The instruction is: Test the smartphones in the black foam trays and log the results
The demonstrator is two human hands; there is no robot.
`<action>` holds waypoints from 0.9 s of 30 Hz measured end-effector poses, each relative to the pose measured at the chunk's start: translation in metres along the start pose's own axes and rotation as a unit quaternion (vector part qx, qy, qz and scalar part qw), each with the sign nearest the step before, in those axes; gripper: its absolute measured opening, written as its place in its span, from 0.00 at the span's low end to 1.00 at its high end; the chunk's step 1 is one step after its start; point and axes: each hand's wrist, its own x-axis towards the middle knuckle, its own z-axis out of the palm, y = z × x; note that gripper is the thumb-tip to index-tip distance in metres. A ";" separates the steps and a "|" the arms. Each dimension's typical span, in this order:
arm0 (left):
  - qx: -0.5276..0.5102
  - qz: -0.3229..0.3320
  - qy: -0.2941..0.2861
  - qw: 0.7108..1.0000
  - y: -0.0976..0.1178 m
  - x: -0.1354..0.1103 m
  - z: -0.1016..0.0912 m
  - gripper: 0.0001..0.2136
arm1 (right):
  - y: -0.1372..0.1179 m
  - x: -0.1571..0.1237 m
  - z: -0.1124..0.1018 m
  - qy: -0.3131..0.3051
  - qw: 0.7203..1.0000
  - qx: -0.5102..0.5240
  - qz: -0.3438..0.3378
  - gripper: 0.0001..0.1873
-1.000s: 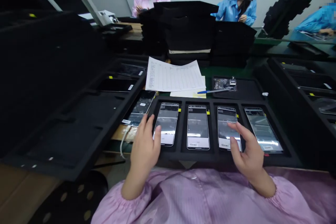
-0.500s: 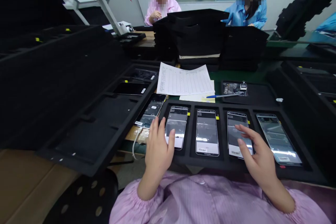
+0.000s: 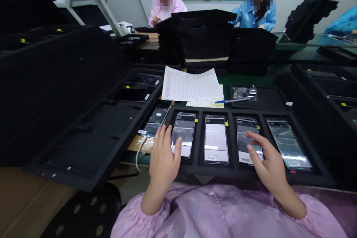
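A black foam tray (image 3: 231, 173) in front of me holds several lit phones in its slots. My left hand (image 3: 163, 160) lies open over the lower part of the leftmost phone (image 3: 184, 131), thumb on its screen. The second phone (image 3: 216, 138) shows a bright white screen. My right hand (image 3: 264, 160) is open, its fingertips touching the screen of the third phone (image 3: 247, 134). The fourth phone (image 3: 288, 144) lies untouched at the right.
A long black tray (image 3: 92, 137) at the left holds dark phones (image 3: 154, 117). Printed sheets (image 3: 191, 84) and a blue pen (image 3: 227, 100) lie behind the tray, then stacked black trays (image 3: 206, 37). Two people sit across the bench. A stool (image 3: 83, 212) is at my lower left.
The second phone's screen has turned from dim grey to bright white. Both hands stay on the same phones, with only small finger shifts. The view itself has moved slightly.
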 end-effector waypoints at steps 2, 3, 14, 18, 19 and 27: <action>0.003 0.004 -0.002 1.000 0.000 0.000 0.000 0.28 | 0.000 0.000 0.000 -0.002 1.000 0.000 0.004 0.16; 0.004 0.005 -0.003 1.000 0.000 0.001 0.000 0.28 | 0.000 0.000 0.000 -0.003 1.000 0.000 0.006 0.16; 0.015 0.038 0.019 0.999 0.001 0.000 0.001 0.24 | -0.002 0.002 0.001 -0.003 0.999 -0.026 -0.026 0.16; 0.063 0.040 0.014 0.997 0.008 0.003 0.000 0.24 | -0.004 0.005 0.006 -0.025 0.992 -0.064 -0.105 0.16; 0.079 0.034 0.008 0.996 0.010 0.005 0.000 0.25 | -0.004 0.005 0.007 -0.034 0.990 -0.070 -0.121 0.16; 0.038 -0.038 -0.026 0.998 0.024 0.014 0.001 0.28 | 0.003 0.002 0.013 -0.063 0.984 -0.081 -0.146 0.17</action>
